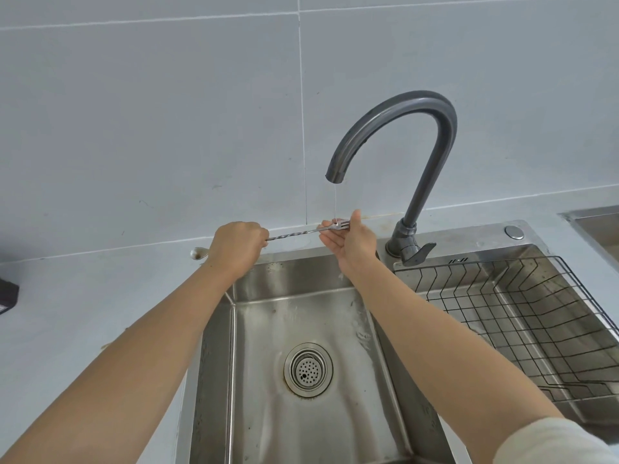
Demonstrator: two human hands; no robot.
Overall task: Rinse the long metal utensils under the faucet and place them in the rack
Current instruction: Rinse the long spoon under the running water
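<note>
A long twisted metal utensil [294, 234] with a forked end lies level above the back of the sink. My left hand [238, 249] is closed around its left part, and a spoon-like tip pokes out to the left of that hand. My right hand [351, 239] pinches the forked end between thumb and fingers. A thin thread of water falls from the grey gooseneck faucet [395, 118] onto that forked end. The black wire rack [522, 316] sits in the right basin and holds nothing that I can see.
The steel sink basin [268, 363] has a round drain strainer [308, 369] in its floor. The faucet lever [420, 254] points right at the faucet's base. A dark object [8, 294] rests on the grey counter at far left. A tiled wall rises behind.
</note>
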